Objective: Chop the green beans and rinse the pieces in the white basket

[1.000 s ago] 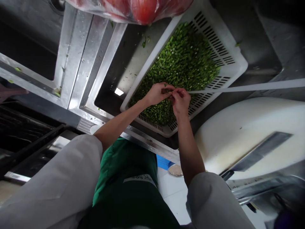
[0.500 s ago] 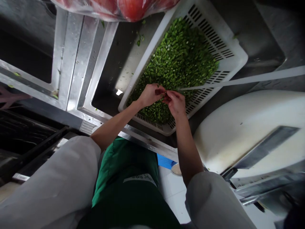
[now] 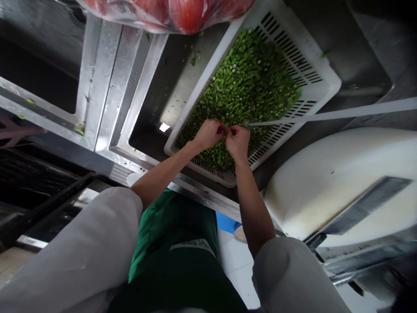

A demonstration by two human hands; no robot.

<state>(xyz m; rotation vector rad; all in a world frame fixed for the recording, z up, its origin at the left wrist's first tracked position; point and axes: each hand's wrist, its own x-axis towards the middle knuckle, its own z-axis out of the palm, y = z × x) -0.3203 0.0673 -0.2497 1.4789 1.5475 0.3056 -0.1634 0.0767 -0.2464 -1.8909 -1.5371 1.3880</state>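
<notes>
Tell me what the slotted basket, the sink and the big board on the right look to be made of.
Basket: white plastic, by its matte, moulded slots and rounded rim. Sink: stainless steel, by its grey brushed sheen and bright reflections. Board: thick white plastic, probably, smooth with faint yellowish staining; the look leaves it open. The cleaver lying on it has a dull grey metal blade.

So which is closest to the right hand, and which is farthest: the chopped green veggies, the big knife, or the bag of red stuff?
From the right hand:
1. Chopped green vegetables, in the white basket right under the hand.
2. Bag of red produce, up at the top edge, beyond the basket.
3. Cleaver, on the white chopping board far to the right.
</notes>
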